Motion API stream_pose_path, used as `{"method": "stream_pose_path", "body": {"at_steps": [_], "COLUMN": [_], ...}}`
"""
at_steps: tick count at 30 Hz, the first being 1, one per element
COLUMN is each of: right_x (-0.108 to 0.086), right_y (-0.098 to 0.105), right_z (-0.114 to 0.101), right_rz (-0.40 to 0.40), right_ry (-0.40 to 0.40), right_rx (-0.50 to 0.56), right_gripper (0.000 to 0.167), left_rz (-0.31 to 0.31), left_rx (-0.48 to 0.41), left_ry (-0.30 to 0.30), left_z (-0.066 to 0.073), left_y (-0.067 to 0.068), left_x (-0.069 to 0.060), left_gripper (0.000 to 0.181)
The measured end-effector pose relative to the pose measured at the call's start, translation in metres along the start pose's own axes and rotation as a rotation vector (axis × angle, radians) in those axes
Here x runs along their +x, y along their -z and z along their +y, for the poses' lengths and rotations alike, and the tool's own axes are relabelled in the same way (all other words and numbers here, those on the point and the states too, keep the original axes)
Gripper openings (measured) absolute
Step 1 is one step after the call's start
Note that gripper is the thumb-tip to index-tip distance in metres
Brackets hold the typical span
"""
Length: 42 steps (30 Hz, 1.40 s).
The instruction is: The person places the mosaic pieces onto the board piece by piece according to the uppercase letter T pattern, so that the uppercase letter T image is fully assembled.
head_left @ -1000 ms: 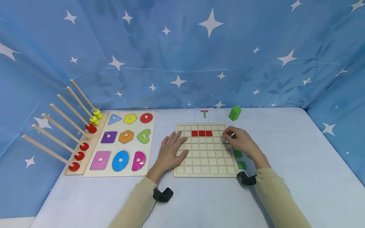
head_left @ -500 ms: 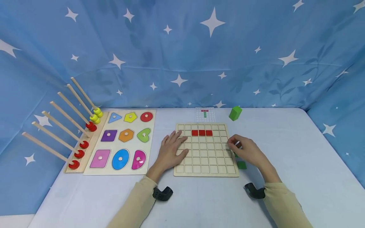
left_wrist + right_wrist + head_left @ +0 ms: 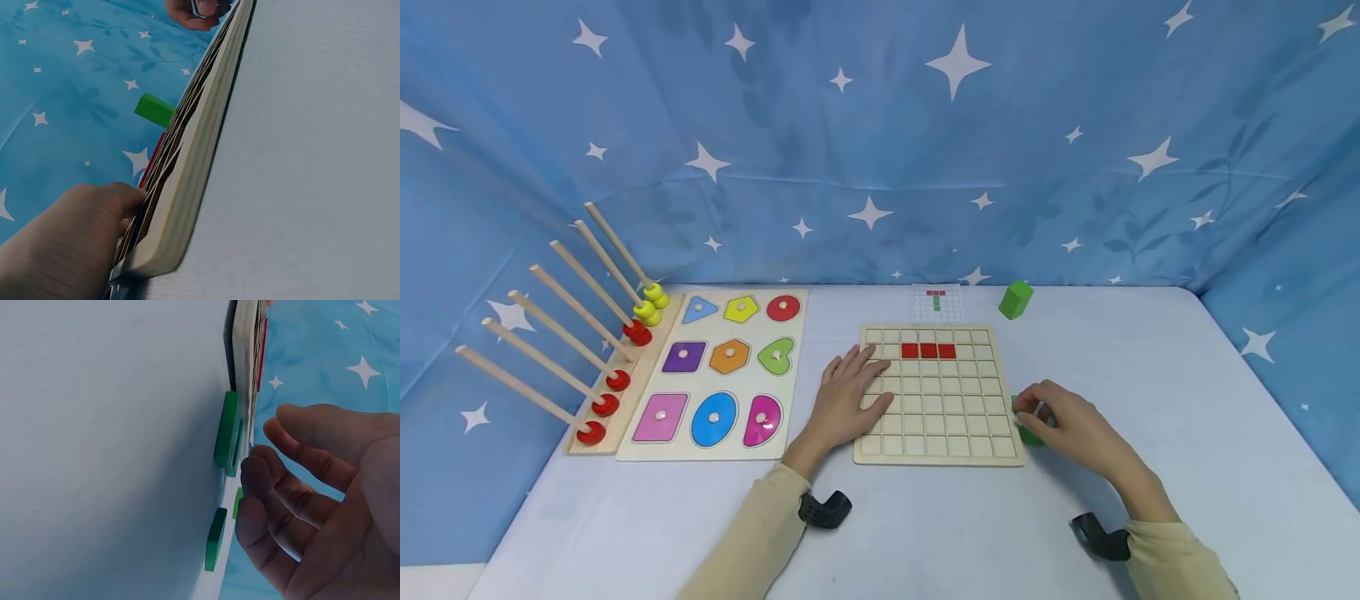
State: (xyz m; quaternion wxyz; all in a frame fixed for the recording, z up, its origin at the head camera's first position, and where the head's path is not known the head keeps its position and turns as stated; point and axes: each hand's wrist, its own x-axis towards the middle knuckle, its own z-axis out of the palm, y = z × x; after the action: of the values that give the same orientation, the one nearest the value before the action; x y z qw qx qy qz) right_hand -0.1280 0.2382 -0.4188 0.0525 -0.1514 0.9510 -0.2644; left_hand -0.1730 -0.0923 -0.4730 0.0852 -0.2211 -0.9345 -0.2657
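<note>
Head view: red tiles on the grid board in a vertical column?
No, the three red tiles sit side by side in one horizontal row of the grid board.

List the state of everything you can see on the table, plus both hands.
Grid board, lying flat
Red tiles, three side by side in second-farthest row
Green tiles, loose, off the board
Green block, off the board
Pattern card, face up
Knobbed shape puzzle, all nine pieces seated
Ring stand, one peg bare, six ringed
Left hand, spread on the board
Right hand, fingers loosely bent, nothing visibly held
</note>
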Motion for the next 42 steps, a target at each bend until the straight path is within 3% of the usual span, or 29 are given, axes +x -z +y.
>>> {"method": "stream_pose_path", "body": {"at_steps": [12, 19, 27, 36, 42], "right_x": [-0.022, -0.025, -0.022, -0.018, -0.013], "right_y": [0.003, 0.005, 0.006, 0.006, 0.006], "right_z": [0.004, 0.009, 0.013, 0.016, 0.015], "right_rz": [-0.048, -0.051, -0.062, -0.014, 0.034], "right_ry": [0.045, 0.044, 0.039, 0.014, 0.042], "right_rx": [-0.070, -0.082, -0.089, -0.052, -0.032], "right_gripper": [0.026, 0.038, 0.028, 0.028, 0.032], "left_rz": [-0.016, -0.013, 0.000, -0.010, -0.027], "left_rx": [0.007, 0.002, -0.001, 0.002, 0.012], "left_ry": [0.005, 0.006, -0.001, 0.008, 0.014], "left_z": [0.000, -0.001, -0.002, -0.001, -0.001], "left_y": [0.000, 0.001, 0.000, 0.000, 0.000], "left_x": [0.001, 0.000, -0.001, -0.001, 0.000], "left_gripper": [0.048, 0.048, 0.048, 0.048, 0.048]}}
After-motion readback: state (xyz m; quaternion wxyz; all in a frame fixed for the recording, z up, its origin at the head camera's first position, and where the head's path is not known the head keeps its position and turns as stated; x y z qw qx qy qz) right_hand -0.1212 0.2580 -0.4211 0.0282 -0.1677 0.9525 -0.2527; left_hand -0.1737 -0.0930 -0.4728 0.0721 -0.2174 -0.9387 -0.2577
